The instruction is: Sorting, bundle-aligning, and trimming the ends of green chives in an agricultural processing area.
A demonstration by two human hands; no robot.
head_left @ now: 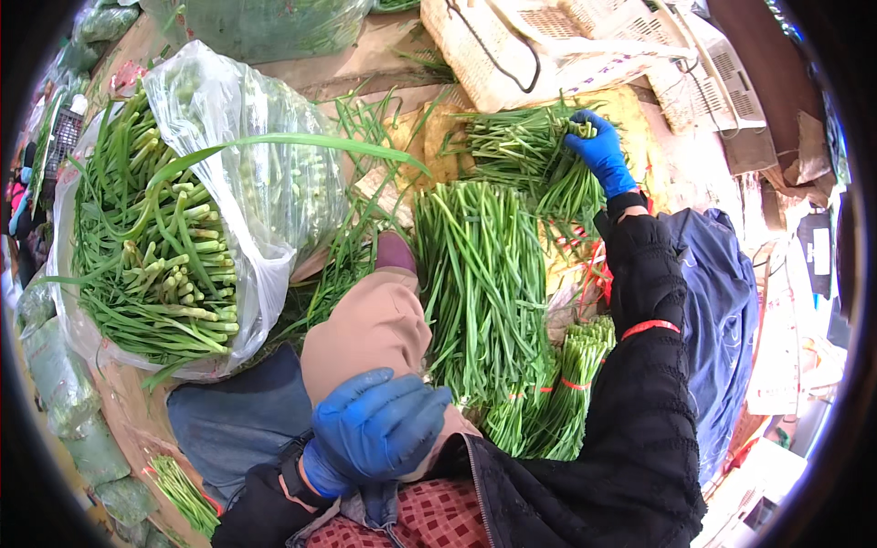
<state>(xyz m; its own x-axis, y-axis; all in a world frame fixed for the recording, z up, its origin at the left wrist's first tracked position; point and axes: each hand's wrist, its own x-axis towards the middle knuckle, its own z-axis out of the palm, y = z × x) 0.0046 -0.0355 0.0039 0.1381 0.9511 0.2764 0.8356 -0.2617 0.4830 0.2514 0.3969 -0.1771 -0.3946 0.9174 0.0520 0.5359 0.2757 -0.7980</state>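
Right hand (603, 153) grips a small bunch (581, 131) of green stalks

At far left, a clear plastic bag (260, 274) lies open, packed with leafy green stalks (164, 265), many thick pale ends showing at its mouth. A long leaf (301, 140) arches across it. Next, the left hand (376, 427), in a blue glove, is over the person's lap with fingers bent; whether it holds anything cannot be told. In the middle, a large pile (480, 274) of green stalks lies beside the person's leg (370, 333). Just right of its lower end stand tied bundles (585, 365) with red bands. Above these, the right hand, also gloved blue, closes around its bunch at the right end of a loose heap (512, 137), near white plastic crates (585, 68).
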